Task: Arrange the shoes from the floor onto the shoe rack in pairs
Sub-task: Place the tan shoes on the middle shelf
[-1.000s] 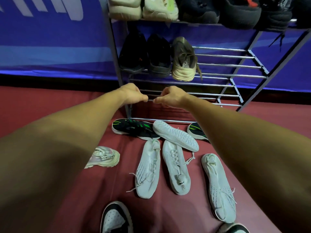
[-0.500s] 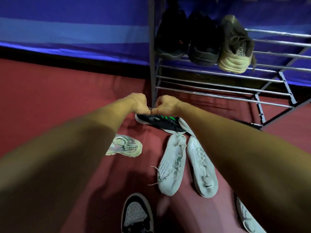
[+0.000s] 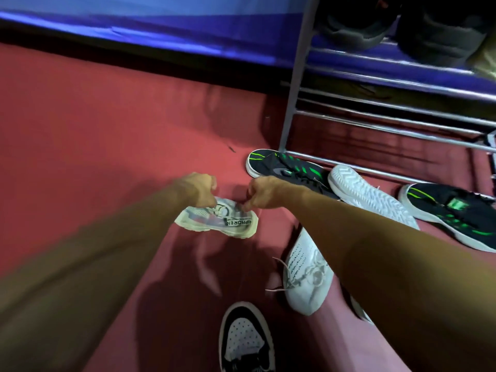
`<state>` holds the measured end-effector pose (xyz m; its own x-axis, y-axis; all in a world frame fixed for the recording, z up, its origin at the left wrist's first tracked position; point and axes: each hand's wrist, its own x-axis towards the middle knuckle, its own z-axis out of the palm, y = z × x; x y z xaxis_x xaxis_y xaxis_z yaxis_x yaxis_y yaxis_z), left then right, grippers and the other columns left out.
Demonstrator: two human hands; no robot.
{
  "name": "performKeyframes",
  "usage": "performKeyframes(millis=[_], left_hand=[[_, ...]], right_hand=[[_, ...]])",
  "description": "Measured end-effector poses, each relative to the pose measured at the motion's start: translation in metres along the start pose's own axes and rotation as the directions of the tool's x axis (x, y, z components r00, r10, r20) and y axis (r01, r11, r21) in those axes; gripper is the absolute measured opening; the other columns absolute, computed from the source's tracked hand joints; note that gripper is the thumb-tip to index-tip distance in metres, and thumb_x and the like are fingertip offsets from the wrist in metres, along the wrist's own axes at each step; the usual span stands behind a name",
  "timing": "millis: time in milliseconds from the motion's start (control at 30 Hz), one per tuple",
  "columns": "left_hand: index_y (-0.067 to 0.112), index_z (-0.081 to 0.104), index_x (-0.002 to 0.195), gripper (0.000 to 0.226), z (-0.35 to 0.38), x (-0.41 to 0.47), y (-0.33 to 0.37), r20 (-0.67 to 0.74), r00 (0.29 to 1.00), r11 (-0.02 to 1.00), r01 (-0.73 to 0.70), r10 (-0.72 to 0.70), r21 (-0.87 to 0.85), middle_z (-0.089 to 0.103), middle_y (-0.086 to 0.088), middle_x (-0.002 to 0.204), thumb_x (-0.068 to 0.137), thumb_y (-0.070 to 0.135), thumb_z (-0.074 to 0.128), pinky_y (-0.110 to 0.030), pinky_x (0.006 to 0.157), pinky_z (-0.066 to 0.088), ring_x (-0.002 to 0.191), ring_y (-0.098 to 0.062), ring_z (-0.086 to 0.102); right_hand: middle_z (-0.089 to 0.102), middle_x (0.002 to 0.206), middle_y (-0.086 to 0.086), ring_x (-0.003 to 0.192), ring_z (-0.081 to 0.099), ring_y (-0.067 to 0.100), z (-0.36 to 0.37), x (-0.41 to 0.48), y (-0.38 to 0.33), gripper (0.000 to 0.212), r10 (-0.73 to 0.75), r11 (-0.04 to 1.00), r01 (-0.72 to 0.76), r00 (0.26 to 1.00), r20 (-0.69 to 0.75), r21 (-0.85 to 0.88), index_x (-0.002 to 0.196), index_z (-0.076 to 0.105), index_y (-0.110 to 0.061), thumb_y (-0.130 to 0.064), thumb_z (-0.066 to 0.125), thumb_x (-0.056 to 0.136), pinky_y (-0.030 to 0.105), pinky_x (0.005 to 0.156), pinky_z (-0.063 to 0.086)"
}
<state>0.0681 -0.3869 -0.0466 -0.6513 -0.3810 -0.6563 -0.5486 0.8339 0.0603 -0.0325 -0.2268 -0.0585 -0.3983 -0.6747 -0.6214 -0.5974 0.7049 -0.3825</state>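
While both fists hang over the pale sneaker (image 3: 218, 220) lying on its side on the red floor (image 3: 94, 124), L hand (image 3: 200, 190) and R hand (image 3: 261, 193) look clenched, fingertips at its collar (actual grip can't be told, blurry). Nearby: black/green sneakers (image 3: 284, 167) w/ a sole-up white shoe (image 3: 367, 196) at the shoe rack (image 3: 294, 84) foot, white laced sneaker (image 3: 306, 272) under the R forearm, black/white shoe (image 3: 245, 339) nearest.

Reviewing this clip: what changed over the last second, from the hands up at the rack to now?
Both hands swung left and down from the rack's rail to the pale sneaker lying alone on the red floor. The left hand and right hand now touch its upper edge; a firm grip is not clear. The view turned with them. The black-and-green sneakers and white sneakers lie where they were.
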Motion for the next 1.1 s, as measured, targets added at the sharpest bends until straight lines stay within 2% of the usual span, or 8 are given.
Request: performKeyframes(millis=[67, 167, 233, 367, 533, 800, 1000, 1100], left_hand=[[0.037, 0.059, 0.109, 0.040, 0.010, 0.012, -0.004, 0.009, 1.000, 1.000, -0.008, 0.008, -0.016, 0.066, 0.006, 0.112, 0.070, 0.033, 0.068, -0.033, 0.094, 0.051, 0.103, -0.022, 0.061], [0.039, 0.061, 0.115, 0.051, 0.024, 0.028, -0.008, 0.003, 0.998, 0.998, -0.065, 0.065, 0.021, 0.066, 0.004, 0.111, 0.064, 0.037, 0.065, -0.037, 0.097, 0.050, 0.108, -0.024, 0.061], [0.041, 0.063, 0.110, 0.036, 0.028, 0.032, -0.008, -0.009, 0.996, 0.992, -0.089, 0.091, 0.093, 0.056, 0.002, 0.104, 0.075, 0.031, 0.066, -0.038, 0.098, 0.049, 0.109, -0.025, 0.059], [0.038, 0.054, 0.080, 0.018, 0.026, 0.033, -0.006, -0.046, 0.991, 0.983, -0.121, 0.129, 0.136, 0.051, 0.004, 0.095, 0.080, 0.021, 0.060, -0.036, 0.094, 0.048, 0.108, -0.024, 0.058], [0.030, 0.059, 0.071, 0.022, 0.011, 0.027, 0.012, -0.059, 0.990, 0.983, -0.119, 0.128, 0.142, 0.065, 0.006, 0.098, 0.080, 0.011, 0.050, -0.032, 0.077, 0.044, 0.096, -0.023, 0.061], [0.027, 0.061, 0.069, 0.021, -0.035, -0.017, 0.068, -0.128, 0.977, 0.975, -0.148, 0.170, 0.165, 0.058, 0.007, 0.077, 0.085, 0.018, 0.050, -0.031, 0.078, 0.047, 0.085, -0.026, 0.057], [0.026, 0.066, 0.073, 0.021, -0.072, -0.066, 0.132, -0.128, 0.959, 0.957, -0.229, 0.253, 0.176, 0.061, 0.007, 0.071, 0.084, 0.021, 0.049, -0.032, 0.076, 0.055, 0.078, -0.026, 0.064], [0.023, 0.070, 0.079, 0.022, -0.088, -0.090, 0.171, -0.131, 0.942, 0.947, -0.289, 0.308, 0.143, 0.066, 0.008, 0.072, 0.085, 0.018, 0.050, -0.030, 0.076, 0.056, 0.079, -0.021, 0.066]], right_hand=[[0.065, 0.102, 0.007, 0.092, 0.055, 0.021, 0.012, 0.005, 0.001, 0.040, -0.021, 1.000, 0.020, 0.999, 0.038, 0.009, 0.113, 0.068, -0.013, -0.043, 0.071, 0.087, 0.025, 0.073, 0.037], [0.068, 0.113, 0.006, 0.093, 0.054, 0.020, 0.033, 0.014, 0.008, 0.048, -0.023, 1.000, 0.023, 0.998, 0.064, -0.001, 0.116, 0.064, -0.015, -0.048, 0.073, 0.083, 0.027, 0.075, 0.037], [0.066, 0.118, 0.006, 0.099, 0.056, 0.022, 0.038, 0.015, 0.012, 0.051, -0.022, 1.000, 0.023, 0.996, 0.082, -0.010, 0.121, 0.059, -0.016, -0.049, 0.073, 0.084, 0.025, 0.076, 0.034], [0.057, 0.104, 0.001, 0.095, 0.051, 0.020, 0.037, 0.009, 0.016, 0.029, -0.039, 0.999, 0.037, 0.994, 0.098, 0.014, 0.108, 0.056, -0.025, -0.043, 0.067, 0.090, 0.024, 0.074, 0.032], [0.065, 0.122, 0.009, 0.116, 0.059, 0.028, 0.030, 0.001, 0.007, 0.040, -0.026, 0.999, 0.025, 0.996, 0.083, 0.023, 0.123, 0.062, -0.016, -0.041, 0.063, 0.092, 0.025, 0.079, 0.036], [0.065, 0.120, 0.011, 0.113, 0.060, 0.029, -0.011, -0.042, 0.019, 0.052, 0.081, 0.997, -0.081, 0.995, -0.055, 0.003, 0.120, 0.065, -0.011, -0.047, 0.069, 0.083, 0.028, 0.077, 0.042], [0.073, 0.105, 0.006, 0.099, 0.067, 0.023, -0.060, -0.119, 0.050, 0.034, 0.119, 0.993, -0.116, 0.987, -0.105, 0.034, 0.105, 0.074, -0.013, -0.038, 0.068, 0.084, 0.026, 0.073, 0.048], [0.077, 0.096, 0.006, 0.081, 0.068, 0.019, -0.084, -0.159, 0.073, 0.034, 0.148, 0.987, -0.140, 0.983, -0.106, 0.079, 0.101, 0.076, -0.009, -0.039, 0.070, 0.084, 0.027, 0.069, 0.050]])
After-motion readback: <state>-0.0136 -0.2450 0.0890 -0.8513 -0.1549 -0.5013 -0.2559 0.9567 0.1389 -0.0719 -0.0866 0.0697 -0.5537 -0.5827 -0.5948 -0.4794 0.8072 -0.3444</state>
